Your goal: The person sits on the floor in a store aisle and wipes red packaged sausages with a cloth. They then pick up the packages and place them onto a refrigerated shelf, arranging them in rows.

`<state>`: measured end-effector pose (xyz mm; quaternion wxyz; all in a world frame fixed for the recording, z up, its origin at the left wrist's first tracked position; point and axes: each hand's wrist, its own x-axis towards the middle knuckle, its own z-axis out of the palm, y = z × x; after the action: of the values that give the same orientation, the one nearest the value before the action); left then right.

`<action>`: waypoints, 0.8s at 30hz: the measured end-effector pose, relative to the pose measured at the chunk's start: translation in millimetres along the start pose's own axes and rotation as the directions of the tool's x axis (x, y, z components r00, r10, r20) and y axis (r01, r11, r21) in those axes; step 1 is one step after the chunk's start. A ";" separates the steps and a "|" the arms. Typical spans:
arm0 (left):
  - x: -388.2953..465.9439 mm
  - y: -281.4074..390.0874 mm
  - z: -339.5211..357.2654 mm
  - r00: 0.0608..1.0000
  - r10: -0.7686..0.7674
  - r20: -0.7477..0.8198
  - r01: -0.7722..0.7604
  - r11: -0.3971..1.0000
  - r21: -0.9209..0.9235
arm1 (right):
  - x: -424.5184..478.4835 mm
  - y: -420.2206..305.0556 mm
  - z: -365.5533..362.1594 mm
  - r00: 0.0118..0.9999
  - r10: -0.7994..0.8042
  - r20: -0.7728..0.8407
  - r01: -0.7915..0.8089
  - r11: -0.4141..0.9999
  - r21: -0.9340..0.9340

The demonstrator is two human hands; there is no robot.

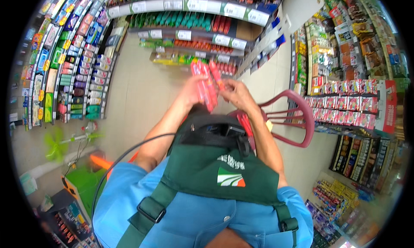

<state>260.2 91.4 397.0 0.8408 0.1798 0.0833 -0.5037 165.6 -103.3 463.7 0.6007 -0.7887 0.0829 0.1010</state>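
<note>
In front of my chest, my left hand [193,90] grips a bunch of several pink-red film-wrapped sticks [205,89], blurred by motion. They stand at a slant, pointing up towards the shelf. My right hand [237,92] pinches the lower end of a separate red wrapped stick [216,74], just right of the bunch. Beyond both hands rises a store shelf rack [190,5] with price tags along its edges. Rows of similar red sticks [221,24] and green sticks [181,20] lie on its second tier.
Close on the right stands a maroon chair [305,118], its slatted back beside my right forearm. Stocked shelves line the left [76,60] and right [343,54]. A green fan [56,144] is at lower left. A black cable [119,159] runs past my left arm.
</note>
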 end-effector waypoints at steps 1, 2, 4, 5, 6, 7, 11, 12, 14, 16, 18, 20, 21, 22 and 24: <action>-0.4 -1.4 -1.8 0.999 0.048 -0.014 -0.048 0.999 -0.001 | 1.5 2.6 0.1 0.996 -0.077 -0.047 0.073 0.994 -0.085; 1.6 0.0 -4.7 0.999 0.046 -0.018 -0.045 0.998 0.035 | 5.9 12.4 -1.5 0.975 -0.176 -0.135 0.138 0.957 -0.255; -2.2 6.5 -7.6 0.998 -0.001 -0.062 0.007 0.994 0.105 | 10.4 10.3 -5.7 0.911 -0.371 -0.180 0.275 0.872 -0.406; -0.6 6.9 -4.7 0.998 -0.011 -0.059 0.018 0.993 0.114 | 14.8 11.5 -6.5 0.863 -0.464 -0.202 0.325 0.815 -0.480; -2.1 6.1 -6.5 0.998 -0.027 -0.059 0.033 0.993 0.112 | 17.1 2.9 -6.6 0.849 -0.494 -0.187 0.338 0.781 -0.525; -2.7 6.1 -8.1 0.997 -0.043 -0.061 0.049 0.993 0.109 | 19.5 -6.4 -7.3 0.834 -0.524 -0.172 0.350 0.744 -0.569; -1.1 6.7 5.4 0.988 -0.057 -0.145 0.082 0.982 0.173 | 25.6 -31.5 -4.0 0.905 -0.420 -0.065 0.293 0.726 -0.623; -0.2 8.0 5.7 0.987 -0.055 -0.149 0.081 0.981 0.175 | 27.9 -32.6 -1.4 0.919 -0.390 -0.059 0.260 0.709 -0.656; 0.9 10.9 6.0 0.991 -0.037 -0.126 0.059 0.983 0.175 | 39.0 -16.9 -1.3 0.887 -0.462 -0.025 0.352 0.710 -0.609; 1.2 15.8 11.1 0.997 -0.008 -0.074 0.020 0.986 0.166 | 43.6 -16.1 -0.5 0.879 -0.474 -0.048 0.381 0.760 -0.526; 2.8 19.3 14.3 0.997 0.017 -0.074 -0.001 0.978 0.208 | 42.7 -20.3 5.5 0.899 -0.423 -0.113 0.350 0.850 -0.394; 3.7 20.2 17.5 0.993 0.071 -0.098 -0.045 0.970 0.240 | 42.8 -31.9 9.2 0.941 -0.305 -0.144 0.250 0.918 -0.307; 5.5 18.8 23.8 0.988 0.103 -0.116 -0.071 0.965 0.252 | 42.4 -36.2 9.0 0.957 -0.240 -0.161 0.193 0.945 -0.264; 6.6 18.7 27.7 0.981 0.136 -0.135 -0.097 0.959 0.265 | 45.6 -33.4 9.0 0.962 -0.211 -0.175 0.176 0.965 -0.196; 8.9 22.6 29.7 0.987 0.125 -0.101 -0.092 0.955 0.281 | 57.0 -24.6 8.5 0.969 -0.151 -0.194 0.142 0.988 -0.060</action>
<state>283.1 82.3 426.4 0.8276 0.3287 0.0517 -0.4521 226.3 -89.2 469.7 0.5773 -0.8122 0.0813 -0.0209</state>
